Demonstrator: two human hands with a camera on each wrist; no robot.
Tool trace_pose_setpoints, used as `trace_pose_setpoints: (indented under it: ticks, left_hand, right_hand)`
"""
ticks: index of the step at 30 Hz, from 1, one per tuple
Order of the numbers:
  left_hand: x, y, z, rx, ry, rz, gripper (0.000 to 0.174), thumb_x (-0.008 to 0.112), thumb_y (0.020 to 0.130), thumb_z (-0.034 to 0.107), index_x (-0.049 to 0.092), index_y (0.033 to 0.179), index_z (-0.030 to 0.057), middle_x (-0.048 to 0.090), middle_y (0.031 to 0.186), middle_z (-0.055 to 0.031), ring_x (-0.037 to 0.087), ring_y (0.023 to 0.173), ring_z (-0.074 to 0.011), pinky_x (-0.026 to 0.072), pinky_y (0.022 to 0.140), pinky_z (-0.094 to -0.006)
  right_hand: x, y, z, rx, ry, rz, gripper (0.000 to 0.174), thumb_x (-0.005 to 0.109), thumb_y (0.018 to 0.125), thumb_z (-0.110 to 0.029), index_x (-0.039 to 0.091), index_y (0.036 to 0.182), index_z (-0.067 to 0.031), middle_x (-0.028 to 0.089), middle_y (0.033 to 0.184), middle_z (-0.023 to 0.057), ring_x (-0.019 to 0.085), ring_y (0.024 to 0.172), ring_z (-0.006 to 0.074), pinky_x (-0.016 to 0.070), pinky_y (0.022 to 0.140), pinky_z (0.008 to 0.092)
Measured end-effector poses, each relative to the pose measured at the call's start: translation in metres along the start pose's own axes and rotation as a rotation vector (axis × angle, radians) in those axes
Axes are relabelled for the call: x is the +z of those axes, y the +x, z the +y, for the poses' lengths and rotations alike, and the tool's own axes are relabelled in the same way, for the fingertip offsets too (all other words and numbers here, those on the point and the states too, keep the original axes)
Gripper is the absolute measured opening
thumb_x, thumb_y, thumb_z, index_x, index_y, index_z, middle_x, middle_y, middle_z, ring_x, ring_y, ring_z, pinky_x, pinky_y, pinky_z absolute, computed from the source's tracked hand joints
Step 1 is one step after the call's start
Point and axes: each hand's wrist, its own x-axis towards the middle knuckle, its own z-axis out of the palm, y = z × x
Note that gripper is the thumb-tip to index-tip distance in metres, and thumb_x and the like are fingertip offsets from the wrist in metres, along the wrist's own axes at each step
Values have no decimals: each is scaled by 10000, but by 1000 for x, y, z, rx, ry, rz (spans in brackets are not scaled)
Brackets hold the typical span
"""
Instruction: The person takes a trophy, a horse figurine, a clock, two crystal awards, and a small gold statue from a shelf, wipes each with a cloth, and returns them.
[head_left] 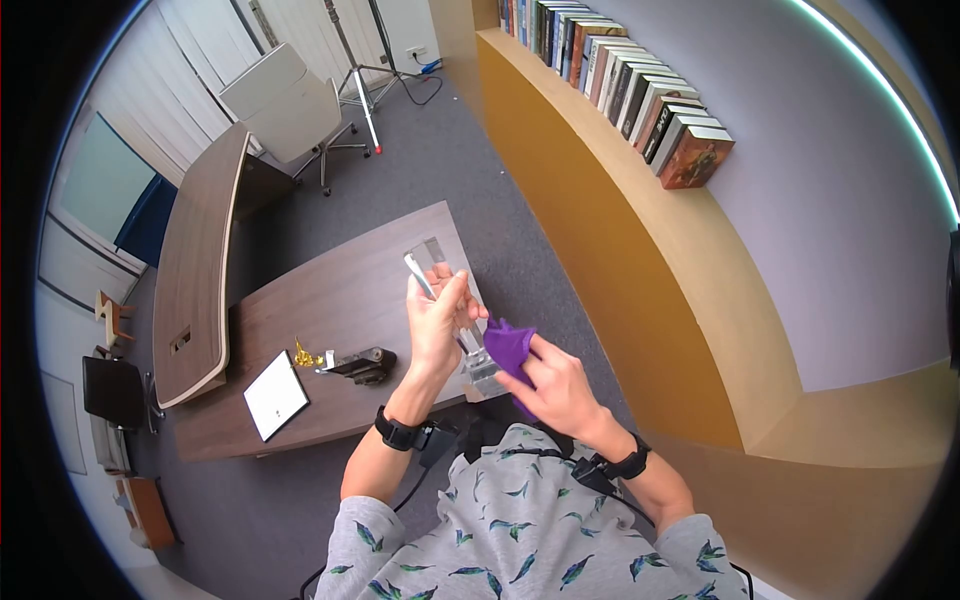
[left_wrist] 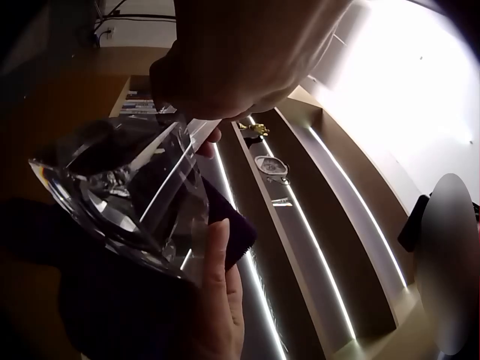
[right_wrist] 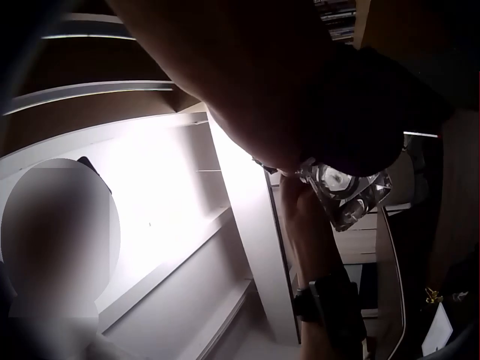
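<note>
In the head view my left hand (head_left: 437, 322) grips a clear crystal trophy (head_left: 482, 372) by its narrow middle, tilted above the desk's near right corner. Its faceted block end points toward my body, and the other end sticks out past my fingers. My right hand (head_left: 562, 392) pinches a purple cloth (head_left: 510, 345) against the side of that block. The left wrist view has the crystal block (left_wrist: 112, 195) up close, with the dark cloth (left_wrist: 234, 229) behind it and right-hand fingers (left_wrist: 217, 300) at its edge. In the right wrist view the cloth is mostly in shadow.
On the wooden desk (head_left: 340, 260) lie a white flat folder-like item (head_left: 277, 396), a small gold figurine (head_left: 306, 354) and a black object (head_left: 366, 366). A curved ledge (head_left: 600, 160) with a row of books (head_left: 640, 95) runs along the right. A white chair (head_left: 285, 105) stands beyond.
</note>
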Motion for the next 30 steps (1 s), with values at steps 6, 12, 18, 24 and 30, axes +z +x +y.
trace_pose_setpoints:
  ticks: [6, 12, 18, 24, 30]
  left_hand:
    - [-5, 5, -4, 46, 6, 87, 192, 576, 875, 49, 394, 934, 48, 482, 644, -32, 517, 494, -133, 516, 497, -300]
    - [-7, 5, 0, -34, -134, 88, 238, 587, 848, 45, 383, 966, 79, 480, 653, -53, 511, 483, -168, 490, 477, -321]
    - [-6, 2, 5, -28, -277, -162, 215, 534, 824, 55, 435, 997, 137, 457, 654, -49, 431, 432, -148, 412, 416, -269]
    - [-8, 5, -1, -60, -430, -320, 196, 490, 825, 57, 478, 1012, 111, 396, 596, -50, 398, 408, -148, 405, 385, -271]
    - [-16, 16, -4, -158, -578, -664, 285, 507, 785, 24, 508, 1059, 101, 398, 594, -65, 415, 403, -171, 430, 391, -310]
  right_hand:
    - [21, -5, -3, -259, -402, 186, 343, 690, 657, -139, 645, 991, -76, 558, 1166, 157, 588, 986, 282, 511, 773, 357]
    - [14, -5, 10, -156, -63, 160, 304, 615, 782, -125, 622, 1082, -76, 584, 1129, 138, 595, 965, 224, 502, 772, 316]
    - [18, 5, 43, 718, 1334, -71, 362, 529, 935, -298, 532, 1165, -18, 613, 1063, 58, 603, 901, 123, 506, 773, 271]
    - [44, 3, 56, 894, 1900, -304, 467, 447, 940, -443, 538, 1167, -44, 643, 1023, 97, 635, 914, 174, 512, 834, 321]
    - [48, -9, 63, 697, 1904, -250, 556, 519, 897, -457, 460, 1263, -42, 552, 1216, 129, 577, 1064, 210, 472, 932, 369]
